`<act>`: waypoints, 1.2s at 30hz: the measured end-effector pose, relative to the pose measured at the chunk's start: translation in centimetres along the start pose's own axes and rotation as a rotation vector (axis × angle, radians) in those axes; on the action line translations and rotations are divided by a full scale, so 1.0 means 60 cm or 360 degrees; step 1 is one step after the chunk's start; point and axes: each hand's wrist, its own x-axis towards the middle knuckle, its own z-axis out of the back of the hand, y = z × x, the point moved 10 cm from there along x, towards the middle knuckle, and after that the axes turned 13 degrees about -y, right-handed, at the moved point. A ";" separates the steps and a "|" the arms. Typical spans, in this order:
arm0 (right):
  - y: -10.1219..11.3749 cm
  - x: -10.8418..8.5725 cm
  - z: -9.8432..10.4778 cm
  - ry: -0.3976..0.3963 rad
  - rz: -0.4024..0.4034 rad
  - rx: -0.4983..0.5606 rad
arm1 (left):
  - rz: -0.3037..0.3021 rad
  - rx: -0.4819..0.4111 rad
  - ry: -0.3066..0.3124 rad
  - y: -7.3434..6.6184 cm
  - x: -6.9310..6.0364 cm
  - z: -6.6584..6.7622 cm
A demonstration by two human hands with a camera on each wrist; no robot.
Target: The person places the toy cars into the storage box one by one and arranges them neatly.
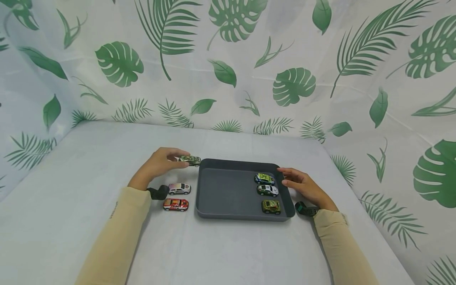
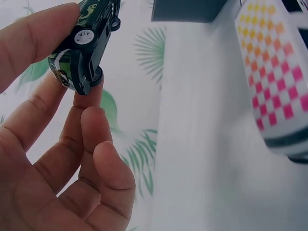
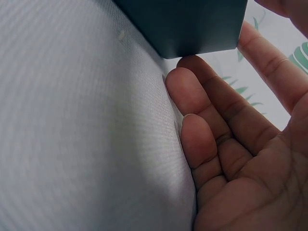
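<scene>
A green camouflage toy car [image 1: 190,160] is pinched between the thumb and fingers of my left hand [image 1: 161,165], beside the back left corner of the dark grey tray [image 1: 228,216]. In the left wrist view the same car [image 2: 89,41] is tilted and held up off the table by my left hand [image 2: 62,139]. My right hand [image 1: 307,186] lies at the tray's right wall with relaxed fingers. The right wrist view shows the fingers of my right hand [image 3: 231,130] by the tray's outer corner [image 3: 192,29], some touching it.
Inside the tray's right side stand a yellow-blue car [image 1: 264,178], a white-green car [image 1: 268,190] and a camouflage car [image 1: 271,206]. Left of the tray, a white car [image 1: 179,189] and a red car [image 1: 175,204] stand on the white table [image 1: 228,253].
</scene>
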 end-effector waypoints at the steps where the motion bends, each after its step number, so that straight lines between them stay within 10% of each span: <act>1: 0.000 0.000 0.000 0.0000 -0.0001 -0.0001 | -0.0004 0.0004 -0.0005 -0.001 0.000 0.000; 36: -0.003 0.002 0.000 0.0017 0.0032 0.0026 | -0.0101 -0.0045 -0.0006 -0.048 -0.009 -0.043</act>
